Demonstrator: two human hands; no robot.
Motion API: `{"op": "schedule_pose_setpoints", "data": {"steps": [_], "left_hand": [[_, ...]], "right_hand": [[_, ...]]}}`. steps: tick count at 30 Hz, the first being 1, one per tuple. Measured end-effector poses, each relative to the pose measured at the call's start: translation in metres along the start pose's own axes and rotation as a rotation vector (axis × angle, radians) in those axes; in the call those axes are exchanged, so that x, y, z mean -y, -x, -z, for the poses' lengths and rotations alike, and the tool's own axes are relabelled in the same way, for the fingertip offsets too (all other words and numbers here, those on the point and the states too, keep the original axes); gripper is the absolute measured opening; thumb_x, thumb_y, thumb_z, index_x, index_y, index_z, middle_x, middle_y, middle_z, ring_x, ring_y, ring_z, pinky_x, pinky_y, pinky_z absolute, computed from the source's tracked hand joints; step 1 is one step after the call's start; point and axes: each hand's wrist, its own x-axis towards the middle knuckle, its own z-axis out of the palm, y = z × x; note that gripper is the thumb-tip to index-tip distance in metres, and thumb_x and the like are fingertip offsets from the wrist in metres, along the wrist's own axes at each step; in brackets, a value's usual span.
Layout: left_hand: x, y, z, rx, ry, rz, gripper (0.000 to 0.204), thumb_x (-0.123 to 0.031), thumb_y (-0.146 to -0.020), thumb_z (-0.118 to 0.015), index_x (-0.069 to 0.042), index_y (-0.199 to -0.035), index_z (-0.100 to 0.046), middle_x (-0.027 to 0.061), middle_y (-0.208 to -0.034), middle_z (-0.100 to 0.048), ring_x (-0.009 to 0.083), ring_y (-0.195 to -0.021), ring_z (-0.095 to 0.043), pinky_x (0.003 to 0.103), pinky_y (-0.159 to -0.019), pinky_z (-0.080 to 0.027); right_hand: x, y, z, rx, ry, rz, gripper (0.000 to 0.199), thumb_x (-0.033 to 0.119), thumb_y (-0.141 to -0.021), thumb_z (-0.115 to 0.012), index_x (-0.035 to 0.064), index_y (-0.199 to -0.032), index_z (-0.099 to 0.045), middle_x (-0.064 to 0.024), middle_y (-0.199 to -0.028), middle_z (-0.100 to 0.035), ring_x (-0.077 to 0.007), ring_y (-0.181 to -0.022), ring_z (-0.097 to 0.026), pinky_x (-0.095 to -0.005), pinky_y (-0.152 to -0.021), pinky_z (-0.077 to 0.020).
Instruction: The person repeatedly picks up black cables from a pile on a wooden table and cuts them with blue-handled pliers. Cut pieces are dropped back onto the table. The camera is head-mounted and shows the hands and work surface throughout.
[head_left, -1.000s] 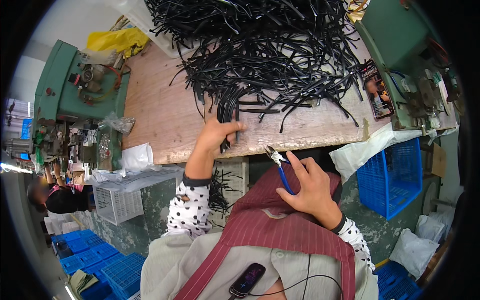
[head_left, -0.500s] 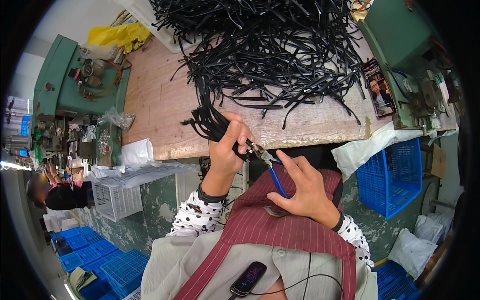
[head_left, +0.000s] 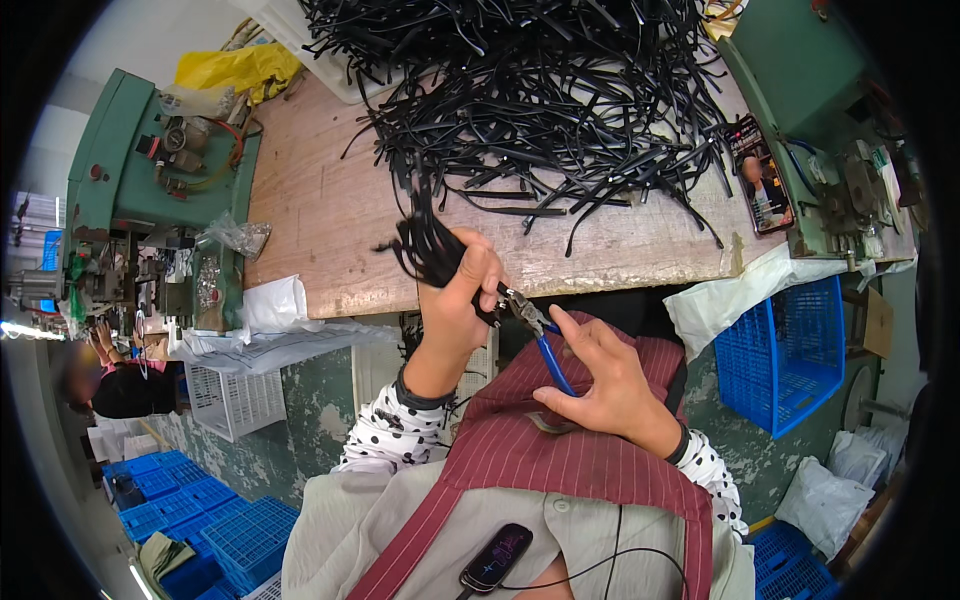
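- The fingers [head_left: 480, 262] of the left hand [head_left: 455, 305] are curled tight round a bundle of black strips [head_left: 425, 240], gripped low so the strips fan upward above the fist, over the near edge of the desk [head_left: 330, 215].
- The right hand [head_left: 600, 385] wraps its fingers round the blue handles of a pair of cutting pliers [head_left: 535, 330]; the metal nose points up and left, right at the base of the bundle just beside the left thumb.
- Whether the plier blades already bite a strip end is too small to tell; they look near-closed.
- To do this well, by the look of it: keep the strip ends level in the fist so one squeeze trims them evenly, hold the nose square to the strips, and keep the left thumb clear of the blades.
- A firm grip matters, since these thin strips look springy and could splay or slip out.
- Now the count: one pair of pliers, one bundle in hand. The strips in it overlap too much to number.
- On the desk, one big heap of loose black strips [head_left: 540, 90], far too many to count, spreading across the far half.
- One phone [head_left: 762, 180] lying at the right end of the desk, its screen lit.
- Two green machines: one on the left [head_left: 130, 170], one on the right [head_left: 800, 80].
- One blue crate [head_left: 790, 345] stands under the right end, with more blue crates [head_left: 200, 500] stacked lower left.
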Motion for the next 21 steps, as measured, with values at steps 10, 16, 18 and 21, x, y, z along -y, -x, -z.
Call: {"op": "schedule_pose_setpoints", "data": {"steps": [10, 16, 18, 21], "left_hand": [[0.005, -0.018, 0.021, 0.444, 0.392, 0.218, 0.02, -0.032, -0.106, -0.054, -0.014, -0.111, -0.06, -0.0058, -0.061, -0.045, 0.0062, -0.046, -0.034, 0.028, -0.053, -0.032], [0.008, -0.021, 0.025, 0.544, 0.435, 0.249, 0.02, -0.033, -0.104, -0.057, -0.014, -0.111, -0.061, -0.0058, -0.061, -0.045, 0.0062, -0.046, -0.034, 0.028, -0.054, -0.032], [0.012, -0.016, 0.024, 0.459, 0.417, 0.191, 0.02, -0.033, -0.104, -0.058, -0.014, -0.111, -0.061, -0.0059, -0.061, -0.046, 0.0062, -0.046, -0.034, 0.029, -0.054, -0.032], [0.015, -0.008, 0.021, 0.243, 0.279, 0.114, 0.018, -0.025, -0.104, -0.058, -0.011, -0.114, -0.061, -0.003, -0.063, -0.051, 0.0077, -0.048, -0.039, 0.03, -0.057, -0.038]], "right_hand": [[0.008, -0.004, 0.016, -0.067, 0.322, 0.162, 0.089, 0.025, -0.062, -0.087, 0.0089, -0.143, -0.055, -0.0154, -0.104, -0.06, -0.0299, -0.087, -0.061, -0.0392, -0.07, -0.0517], [0.002, -0.006, 0.019, -0.015, 0.29, 0.208, 0.089, 0.023, -0.062, -0.087, 0.0082, -0.143, -0.055, -0.0147, -0.1, -0.059, -0.0303, -0.084, -0.061, -0.0387, -0.069, -0.0521], [0.001, -0.003, 0.018, 0.03, 0.234, 0.142, 0.089, 0.023, -0.062, -0.087, 0.0074, -0.143, -0.055, -0.0144, -0.098, -0.059, -0.0301, -0.083, -0.061, -0.0387, -0.069, -0.0522], [-0.002, 0.003, 0.009, 0.018, 0.206, 0.064, 0.088, 0.023, -0.063, -0.087, 0.0062, -0.143, -0.054, -0.0139, -0.097, -0.058, -0.0296, -0.082, -0.061, -0.0384, -0.069, -0.0523]]}}
